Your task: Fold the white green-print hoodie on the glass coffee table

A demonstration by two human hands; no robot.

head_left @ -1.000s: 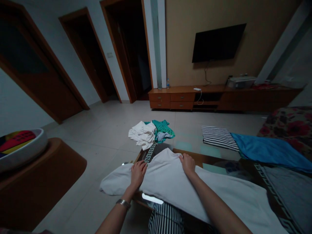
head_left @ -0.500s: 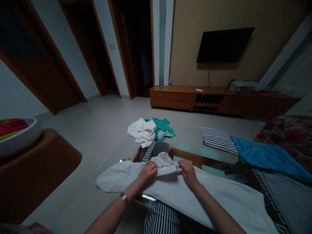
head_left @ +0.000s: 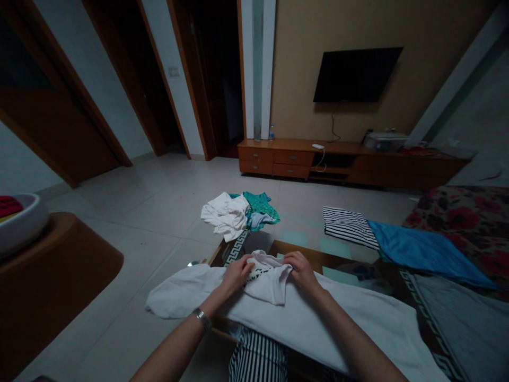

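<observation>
- L hand (head_left: 237, 275): fingers curled, pinching the printed flap of the white tee (head_left: 296, 339) at its left side.
- R hand (head_left: 302, 269): also closed on the flap, at its right edge; both hands near each other, no gap open in either grip.
- Tee lies spread across the near edge of the glass table (head_left: 242, 249), flap (head_left: 267, 281) turned up on top, print partly showing.
- My read: mid-fold; flap wants laying flat, creases smoothed.
- Beyond table, on floor: clothes pile (head_left: 234, 215), white and teal.
- To the R: striped cloth (head_left: 350, 227), blue cloth (head_left: 421, 254).
</observation>
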